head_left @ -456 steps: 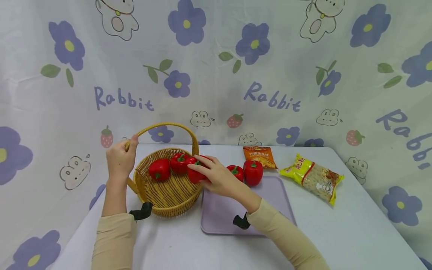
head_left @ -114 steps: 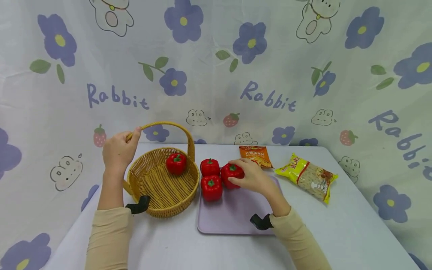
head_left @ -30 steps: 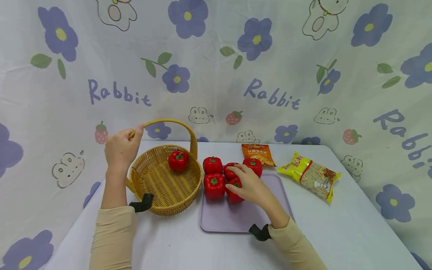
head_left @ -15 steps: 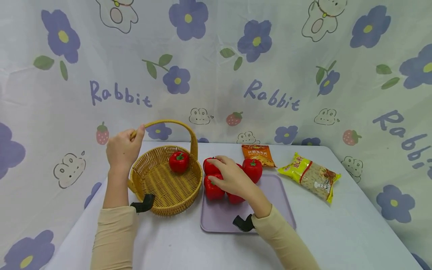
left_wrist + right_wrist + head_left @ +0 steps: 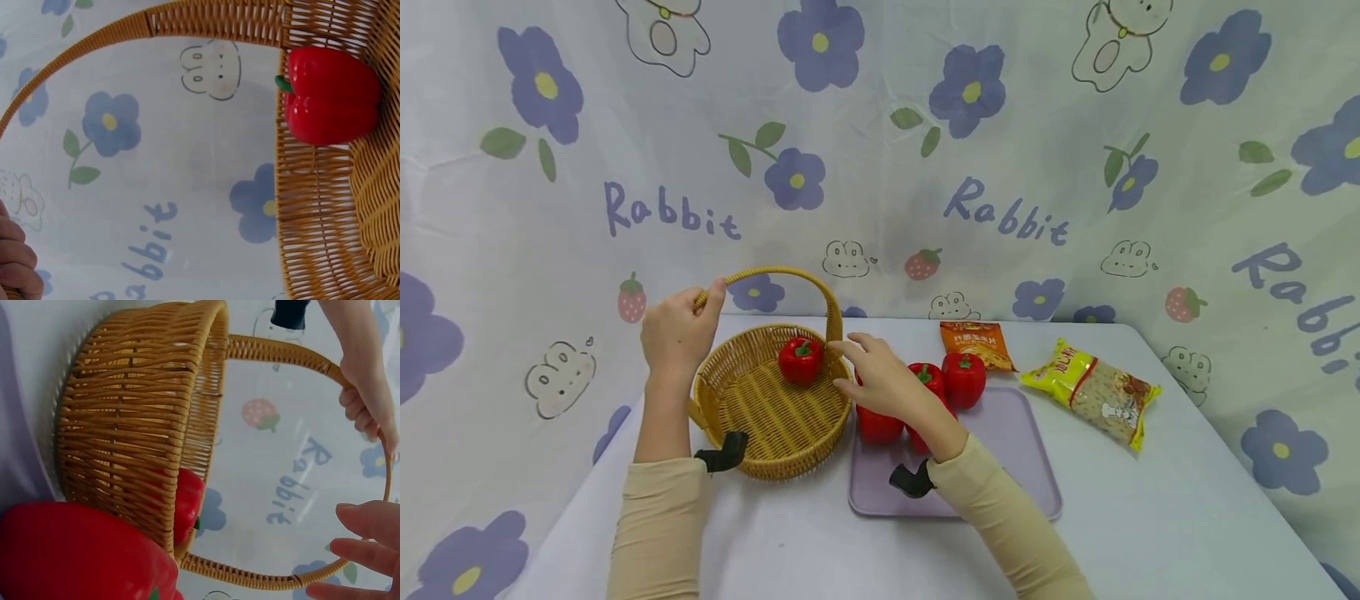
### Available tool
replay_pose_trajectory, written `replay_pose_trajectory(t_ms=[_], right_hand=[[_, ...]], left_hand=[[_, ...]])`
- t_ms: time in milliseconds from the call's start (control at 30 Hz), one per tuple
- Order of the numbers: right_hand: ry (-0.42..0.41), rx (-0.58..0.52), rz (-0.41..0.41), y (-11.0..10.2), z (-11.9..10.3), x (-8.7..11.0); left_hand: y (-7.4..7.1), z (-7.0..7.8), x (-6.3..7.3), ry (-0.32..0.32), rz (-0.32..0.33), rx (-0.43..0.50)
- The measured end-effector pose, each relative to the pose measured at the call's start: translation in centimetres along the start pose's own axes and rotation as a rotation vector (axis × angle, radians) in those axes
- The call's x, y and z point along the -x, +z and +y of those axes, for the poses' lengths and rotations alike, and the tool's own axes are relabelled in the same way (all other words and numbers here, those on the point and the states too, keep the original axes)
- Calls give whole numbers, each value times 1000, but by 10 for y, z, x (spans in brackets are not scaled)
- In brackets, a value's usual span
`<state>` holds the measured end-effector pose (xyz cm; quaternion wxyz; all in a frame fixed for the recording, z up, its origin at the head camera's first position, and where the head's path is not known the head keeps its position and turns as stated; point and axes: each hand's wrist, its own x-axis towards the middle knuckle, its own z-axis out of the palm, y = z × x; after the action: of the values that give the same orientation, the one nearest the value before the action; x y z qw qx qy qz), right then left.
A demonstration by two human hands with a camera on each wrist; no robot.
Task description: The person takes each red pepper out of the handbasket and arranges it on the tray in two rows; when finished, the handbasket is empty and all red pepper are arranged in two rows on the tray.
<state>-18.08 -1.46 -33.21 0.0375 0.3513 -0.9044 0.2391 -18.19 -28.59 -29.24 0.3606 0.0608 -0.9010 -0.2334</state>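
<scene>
My left hand (image 5: 681,333) grips the raised handle (image 5: 778,271) of a round wicker basket (image 5: 775,462). One red bell pepper (image 5: 801,360) sits inside the basket at the back right, its green stem visible in the left wrist view. With fingers spread and nothing in them, my right hand (image 5: 883,379) reaches over the tray toward that pepper, its fingertips overlapping the base of the handle in the head view. Several more red bell peppers (image 5: 964,379) stand grouped on the lilac tray (image 5: 1000,467), some partly hidden by my right hand and wrist.
An orange snack packet (image 5: 976,345) lies behind the tray. To the right is a yellow-ended clear food bag (image 5: 1093,393). All stand on a white table (image 5: 1150,517), with a flower-printed curtain (image 5: 880,167) behind.
Earlier the basket held more bell peppers; now one sits in it and more are on the tray. Within the last second my right hand left a tray pepper and moved left toward the basket.
</scene>
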Motion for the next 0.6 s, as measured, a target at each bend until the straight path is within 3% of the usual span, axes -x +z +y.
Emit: replay_pose_trajectory(t_ms=[200,600], right_hand=[[-8,-10,-33,7,-4,-9],[-130,62,-73,23,-13,-32]], left_hand=[[0,0,0,-7,-1,-1],[1,0,0,6,7,11]])
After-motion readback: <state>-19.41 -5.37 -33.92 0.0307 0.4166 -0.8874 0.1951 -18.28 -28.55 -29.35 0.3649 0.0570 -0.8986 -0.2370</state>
